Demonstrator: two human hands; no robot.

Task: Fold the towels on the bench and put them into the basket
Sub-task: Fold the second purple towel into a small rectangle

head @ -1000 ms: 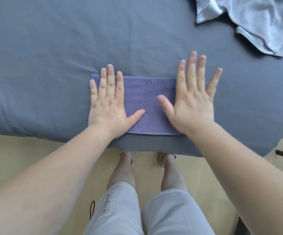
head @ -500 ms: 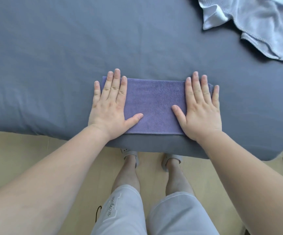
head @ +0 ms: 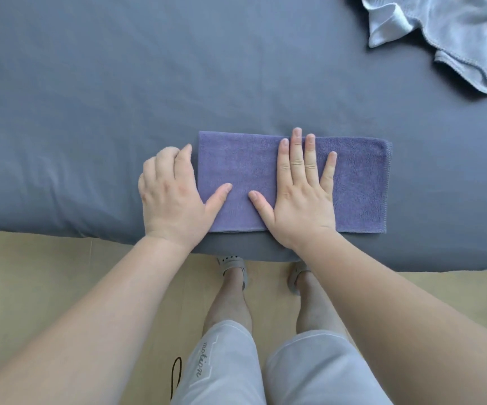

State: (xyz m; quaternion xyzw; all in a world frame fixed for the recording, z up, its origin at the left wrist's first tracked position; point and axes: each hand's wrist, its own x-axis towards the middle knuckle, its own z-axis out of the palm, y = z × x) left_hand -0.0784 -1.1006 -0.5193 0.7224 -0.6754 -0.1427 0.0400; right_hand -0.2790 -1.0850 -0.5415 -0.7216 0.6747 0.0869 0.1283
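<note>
On the desk [head: 119, 97], covered in smooth grey-blue cloth above a pale wood floor [head: 46, 273], the folded purple towel [head: 359, 185] lies by the near edge, the right hand [head: 300, 200] flat on it with straight fingers, the left hand [head: 172, 200] pinching its left end with curled fingers, and a crumpled pale towel [head: 455, 33] at the far right corner.

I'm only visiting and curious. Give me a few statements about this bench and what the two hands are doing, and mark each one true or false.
1. The right hand lies flat on the purple towel with straight fingers. True.
2. The purple towel is crumpled in a heap. False: it lies as a flat folded rectangle near the front edge of the bench.
3. A pale towel lies rumpled at the far right of the bench. True.
4. A basket stands beside the purple towel. False: no basket is in view.
5. The left hand rests on the towel's middle. False: it is at the left end, with the thumb on top and the fingers curled at the edge.
</note>
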